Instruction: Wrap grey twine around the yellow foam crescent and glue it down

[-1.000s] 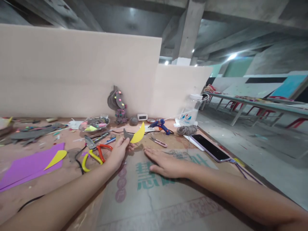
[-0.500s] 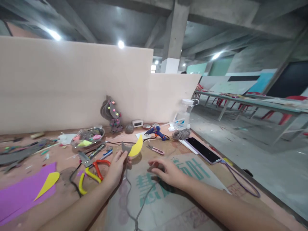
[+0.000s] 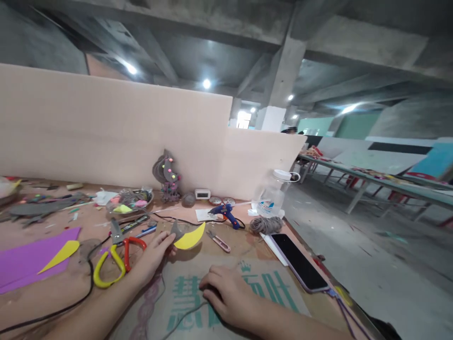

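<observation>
Above the printed sheet (image 3: 187,267) at the middle of the table (image 3: 244,244), the left hand (image 3: 161,250) holds a yellow and grey crescent (image 3: 190,238) by its grey end, thumb and fingers pinched on it. Its two colours already lie together, though whether they are fixed to each other cannot be told. The right hand (image 3: 228,293) is low over the sheet, fingers curled; a loose grey strand (image 3: 191,311) runs to it, and I cannot tell whether its grip is shut on that. No coloured balls show on the crescent, unlike the ornament (image 3: 167,177) that stands assembled by the wall. Another yellow piece (image 3: 62,255) lies unused on the purple sheets (image 3: 21,259), and the glue gun (image 3: 226,215) rests untouched beyond the crescent.
</observation>
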A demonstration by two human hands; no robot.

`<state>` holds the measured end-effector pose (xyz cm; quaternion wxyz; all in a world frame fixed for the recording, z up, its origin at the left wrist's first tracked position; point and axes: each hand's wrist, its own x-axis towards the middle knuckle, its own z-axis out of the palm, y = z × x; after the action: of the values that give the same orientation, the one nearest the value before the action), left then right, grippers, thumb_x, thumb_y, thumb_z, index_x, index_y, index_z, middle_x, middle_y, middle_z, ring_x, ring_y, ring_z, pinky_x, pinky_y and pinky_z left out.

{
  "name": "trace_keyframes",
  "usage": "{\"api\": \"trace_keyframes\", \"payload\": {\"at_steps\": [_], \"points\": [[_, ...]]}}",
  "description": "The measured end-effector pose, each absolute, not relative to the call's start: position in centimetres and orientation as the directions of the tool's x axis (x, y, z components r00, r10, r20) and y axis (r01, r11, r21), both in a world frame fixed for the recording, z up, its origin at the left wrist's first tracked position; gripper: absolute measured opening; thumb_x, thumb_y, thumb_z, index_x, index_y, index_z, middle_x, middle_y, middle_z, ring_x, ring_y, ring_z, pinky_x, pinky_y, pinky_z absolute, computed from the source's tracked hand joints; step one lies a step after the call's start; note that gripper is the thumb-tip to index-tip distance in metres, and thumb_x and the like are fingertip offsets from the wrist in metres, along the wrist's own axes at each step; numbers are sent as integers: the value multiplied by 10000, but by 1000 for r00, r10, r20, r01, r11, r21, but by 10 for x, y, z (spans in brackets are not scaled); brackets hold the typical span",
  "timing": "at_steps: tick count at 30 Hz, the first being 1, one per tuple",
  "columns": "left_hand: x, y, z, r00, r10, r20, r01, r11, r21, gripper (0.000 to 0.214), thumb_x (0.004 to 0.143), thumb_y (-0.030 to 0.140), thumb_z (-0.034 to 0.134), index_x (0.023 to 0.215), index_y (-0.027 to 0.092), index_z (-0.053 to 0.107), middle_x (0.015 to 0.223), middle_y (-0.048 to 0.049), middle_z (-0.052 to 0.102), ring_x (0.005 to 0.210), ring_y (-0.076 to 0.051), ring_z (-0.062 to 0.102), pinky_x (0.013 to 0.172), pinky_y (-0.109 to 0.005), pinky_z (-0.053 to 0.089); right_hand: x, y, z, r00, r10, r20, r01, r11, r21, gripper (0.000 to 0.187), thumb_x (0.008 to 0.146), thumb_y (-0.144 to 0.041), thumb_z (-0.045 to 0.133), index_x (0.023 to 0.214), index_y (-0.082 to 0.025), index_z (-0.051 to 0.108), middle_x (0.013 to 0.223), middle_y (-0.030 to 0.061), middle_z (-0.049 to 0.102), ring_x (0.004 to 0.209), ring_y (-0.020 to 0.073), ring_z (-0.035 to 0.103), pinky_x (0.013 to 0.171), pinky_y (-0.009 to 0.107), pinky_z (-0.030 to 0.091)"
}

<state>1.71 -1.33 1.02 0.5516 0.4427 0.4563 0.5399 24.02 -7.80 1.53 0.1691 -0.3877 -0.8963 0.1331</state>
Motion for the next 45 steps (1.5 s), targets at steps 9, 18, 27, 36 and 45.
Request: {"api": "trace_keyframes", "payload": {"at_steps": [9, 18, 27, 36, 45], "points": [[9, -12, 11, 38, 999, 0, -166, 7, 986, 248, 720, 376, 639, 646, 150, 568, 523, 47, 518, 465, -86, 454, 465, -214, 334, 247, -85, 31, -703, 708, 68, 637, 669, -384, 317, 748, -490, 606, 869, -198, 582, 840, 22, 613, 814, 154, 538, 742, 248, 393], [-38, 0, 75, 20, 999, 29, -244, -24, 969, 306, 720, 404, 597, 562, 164, 489, 391, 62, 418, 297, -37, 290, 310, -163, 204, 319, -93, 43, -293, 951, 103, 904, 310, -296, 247, 905, -340, 321, 854, -181, 503, 704, 31, 566, 595, 147, 492, 567, 252, 367], [-54, -14, 128, -95, 971, 218, -68, -225, 972, 235, 636, 343, 719, 720, 138, 643, 645, 3, 612, 611, -113, 539, 533, -174, 421, 313, -97, 115, -245, 951, 187, 890, 297, -346, 398, 842, -436, 459, 1178, -230, 517, 1059, 87, 609, 861, 214, 580, 736, 337, 449], [4, -40, 158, 97, 921, 377, 67, -384, 921, 216, 712, 394, 644, 692, 180, 629, 603, 22, 565, 603, -120, 523, 573, -190, 427, 211, -57, 133, -421, 848, 321, 506, 514, -693, 550, 765, -428, 601, 1256, -223, 464, 1227, 67, 548, 1093, 214, 524, 955, 383, 398], [-34, -21, 157, 11, 992, 128, -554, -101, 826, 218, 876, 146, 385, 724, 134, 541, 418, 59, 400, 385, -68, 421, 509, -219, 505, 201, -36, 78, -750, 619, -234, 499, 297, -814, 287, 847, -306, 480, 1054, -186, 638, 598, -31, 541, 514, 74, 466, 510, 184, 388]]}}
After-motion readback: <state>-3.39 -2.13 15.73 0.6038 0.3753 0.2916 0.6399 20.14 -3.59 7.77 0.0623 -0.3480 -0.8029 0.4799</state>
